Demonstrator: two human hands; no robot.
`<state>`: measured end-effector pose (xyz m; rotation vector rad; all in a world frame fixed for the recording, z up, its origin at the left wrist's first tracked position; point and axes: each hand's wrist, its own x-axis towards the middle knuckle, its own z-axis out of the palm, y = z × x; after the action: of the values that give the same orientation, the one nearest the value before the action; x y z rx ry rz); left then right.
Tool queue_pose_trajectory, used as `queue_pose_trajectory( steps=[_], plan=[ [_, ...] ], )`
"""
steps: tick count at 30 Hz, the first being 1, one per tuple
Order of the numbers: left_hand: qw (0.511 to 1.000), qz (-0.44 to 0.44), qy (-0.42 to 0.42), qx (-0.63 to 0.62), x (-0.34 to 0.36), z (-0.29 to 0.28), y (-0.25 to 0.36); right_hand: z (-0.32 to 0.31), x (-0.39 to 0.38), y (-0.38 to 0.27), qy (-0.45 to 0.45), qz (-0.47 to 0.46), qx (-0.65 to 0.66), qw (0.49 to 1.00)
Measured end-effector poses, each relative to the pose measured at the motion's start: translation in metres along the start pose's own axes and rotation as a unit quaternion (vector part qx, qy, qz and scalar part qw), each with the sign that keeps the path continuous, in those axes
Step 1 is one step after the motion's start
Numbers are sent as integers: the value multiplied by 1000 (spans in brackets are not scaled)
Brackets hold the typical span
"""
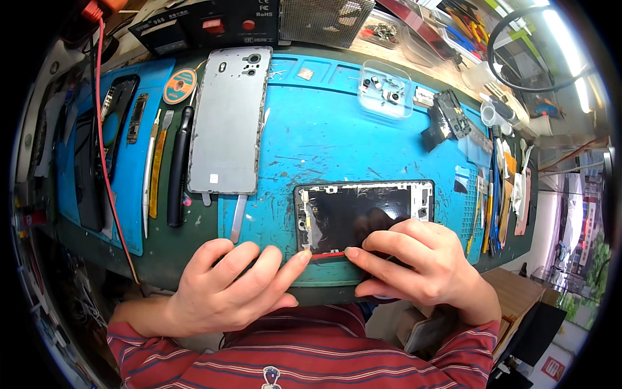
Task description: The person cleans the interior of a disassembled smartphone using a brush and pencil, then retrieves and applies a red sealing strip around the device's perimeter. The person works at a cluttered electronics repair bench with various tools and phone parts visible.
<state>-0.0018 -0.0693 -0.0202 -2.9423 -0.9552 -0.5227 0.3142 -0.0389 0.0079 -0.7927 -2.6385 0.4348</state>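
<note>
In front of me lies an opened phone's frame (363,194), its dark inner face up, with pale parts along both short ends. A thin red strip (329,255) runs along its near long edge. My left hand (240,279) has its index fingertip at the near left corner, beside the strip's end. The other left fingers are bent and apart, and the thumb sits lower. My right hand (414,262) bends over the near edge, with fingertips close together at the strip's right end. The right fingers hide the phone's near right part.
Farther left lie a grey phone back panel (223,129), a black-handled tool (181,168), a spool (179,85) and phone parts. A clear box (385,89) of small parts stands at the far right, near black parts (447,120). Several tools line the mat's right edge.
</note>
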Motion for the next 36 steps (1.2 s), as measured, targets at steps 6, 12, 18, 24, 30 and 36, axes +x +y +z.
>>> queue_pose_trajectory(
  steps=[6,12,18,24,30,36],
  plan=[
    [1000,2,-4,1,1,-1,-1,0,-2,1,-1,-3,-2,1000],
    [1000,8,-10,3,1,-2,-1,2,-3,1,4,-7,-5,1000],
    [1000,9,-11,-2,1,-4,-2,3,-3,2,4,-12,-6,1000],
    [1000,18,5,-11,18,2,18,-1,-3,-2,-1,4,-14,1000],
    [999,-6,-23,-23,27,8,24,-16,-12,3,-26,63,16,998],
    [999,-23,-16,-26,29,7,26,-27,-35,20,9,19,-4,1000]
  ],
)
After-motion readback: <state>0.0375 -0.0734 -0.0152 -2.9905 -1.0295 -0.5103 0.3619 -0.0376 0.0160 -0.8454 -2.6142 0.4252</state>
